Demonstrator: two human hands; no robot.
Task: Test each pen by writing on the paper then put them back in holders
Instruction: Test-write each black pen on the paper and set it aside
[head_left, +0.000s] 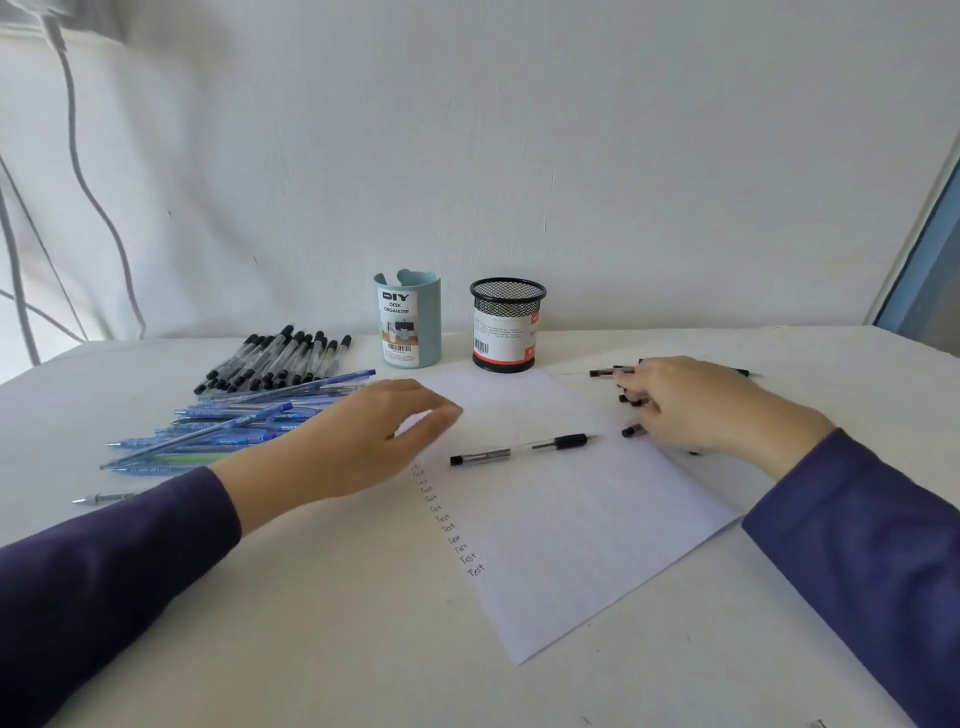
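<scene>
Soft even daylight, faint shadows, slight overall blur, wide-angle bending at edges

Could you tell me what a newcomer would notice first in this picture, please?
A white paper lies mid-table with a column of "Test" down its left edge and one black pen across it. Heaps of black pens and blue pens sit to its left, a blue holder and a mesh holder behind it. The left hand hovers over the paper's left edge; the right hand covers loose pens on the right.
</scene>
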